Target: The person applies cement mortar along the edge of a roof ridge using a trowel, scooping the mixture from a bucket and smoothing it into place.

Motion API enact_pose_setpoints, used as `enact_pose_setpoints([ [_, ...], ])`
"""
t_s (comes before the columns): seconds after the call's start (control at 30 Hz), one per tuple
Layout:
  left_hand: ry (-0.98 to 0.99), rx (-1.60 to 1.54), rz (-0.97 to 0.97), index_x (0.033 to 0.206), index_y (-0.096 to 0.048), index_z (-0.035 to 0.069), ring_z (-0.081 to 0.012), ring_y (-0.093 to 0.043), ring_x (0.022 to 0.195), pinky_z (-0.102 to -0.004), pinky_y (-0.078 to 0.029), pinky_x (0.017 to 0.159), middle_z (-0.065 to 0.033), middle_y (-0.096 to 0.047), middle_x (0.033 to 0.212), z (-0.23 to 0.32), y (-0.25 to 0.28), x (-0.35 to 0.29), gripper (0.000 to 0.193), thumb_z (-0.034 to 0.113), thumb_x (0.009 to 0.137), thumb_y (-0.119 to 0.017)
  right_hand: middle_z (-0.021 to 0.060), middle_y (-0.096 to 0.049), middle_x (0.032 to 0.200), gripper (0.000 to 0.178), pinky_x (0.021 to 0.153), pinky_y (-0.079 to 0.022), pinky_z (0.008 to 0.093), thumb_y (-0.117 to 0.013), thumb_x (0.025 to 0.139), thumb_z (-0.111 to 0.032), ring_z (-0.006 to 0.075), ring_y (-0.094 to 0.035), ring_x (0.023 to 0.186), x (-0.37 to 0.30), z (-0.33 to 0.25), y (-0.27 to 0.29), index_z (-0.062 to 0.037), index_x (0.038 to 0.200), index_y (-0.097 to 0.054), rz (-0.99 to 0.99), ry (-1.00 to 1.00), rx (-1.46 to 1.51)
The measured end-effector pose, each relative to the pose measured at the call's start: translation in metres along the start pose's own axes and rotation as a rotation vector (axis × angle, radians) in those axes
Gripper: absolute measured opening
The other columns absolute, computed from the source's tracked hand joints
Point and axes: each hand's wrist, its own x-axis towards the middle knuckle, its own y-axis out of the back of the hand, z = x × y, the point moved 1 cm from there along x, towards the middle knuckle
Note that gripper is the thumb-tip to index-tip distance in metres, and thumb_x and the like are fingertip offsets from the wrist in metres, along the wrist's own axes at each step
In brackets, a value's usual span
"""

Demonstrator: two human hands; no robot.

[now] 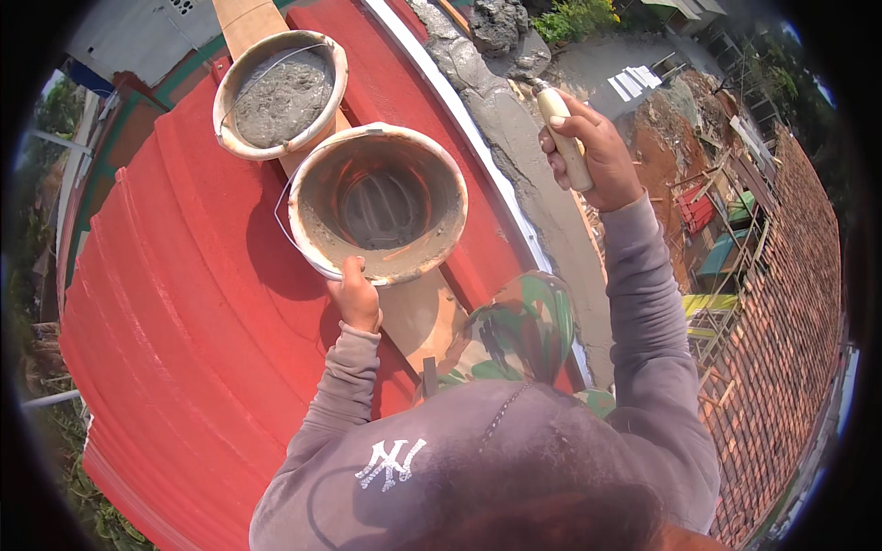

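My left hand (356, 296) is closed on the near rim of a mortar-smeared bucket (308, 197), thumb over the edge. Its inside shows only a grey coating and scrapings on the bottom. In my right hand (595, 151) is a trowel (571, 151), gripped by its pale wooden handle. The blade (531, 57) reaches away over the wall top, at the edge of a heap of wet mortar (497, 26). Beyond the first bucket stands a second bucket (225, 110), filled with grey mortar (285, 96).
Both buckets stand by a wooden plank (418, 317) laid across a red metal roof (184, 331). A white edge strip (491, 174) runs beside the mortar-topped wall (514, 151). Past the wall the ground drops to rubble and timber (726, 202), with a tiled roof (781, 340) at right.
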Motion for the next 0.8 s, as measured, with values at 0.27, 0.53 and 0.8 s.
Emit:
enact_pose_setpoints([
  [0.27, 0.078, -0.067, -0.033, 0.106, -0.055, -0.004, -0.0157, -0.056, 0.089, -0.0317, -0.047, 0.082, -0.0057, -0.061, 0.103, -0.024, -0.019, 0.006, 0.013, 0.000, 0.094, -0.056, 0.0220, -0.068, 0.140, 0.067, 0.113, -0.050, 0.0460, -0.063, 0.097, -0.036, 0.0404, -0.066, 0.129, 0.266, 0.083, 0.005, -0.0201, 0.161, -0.048, 0.422, 0.199, -1.230],
  [0.53, 0.087, -0.050, -0.020, 0.101, -0.056, -0.003, -0.0156, -0.055, 0.088, -0.0322, -0.046, 0.081, -0.0048, -0.061, 0.102, -0.019, -0.010, 0.002, 0.008, 0.001, 0.094, -0.057, 0.0145, -0.074, 0.099, 0.049, 0.063, -0.058, 0.0399, -0.061, 0.105, -0.036, 0.0236, -0.071, 0.076, 0.293, 0.086, -0.010, -0.0100, 0.147, -0.058, 0.189, -0.001, -0.426],
  [0.8, 0.051, -0.037, -0.012, 0.095, -0.058, -0.002, -0.0176, -0.055, 0.089, -0.0335, -0.046, 0.084, -0.0055, -0.062, 0.097, -0.025, -0.013, 0.004, 0.004, 0.002, 0.093, -0.058, 0.0107, -0.068, 0.090, 0.039, 0.051, -0.050, 0.0320, -0.067, 0.104, -0.039, 0.0162, -0.060, 0.066, 0.305, 0.086, 0.018, -0.0065, 0.124, -0.065, 0.229, -0.214, -0.298],
])
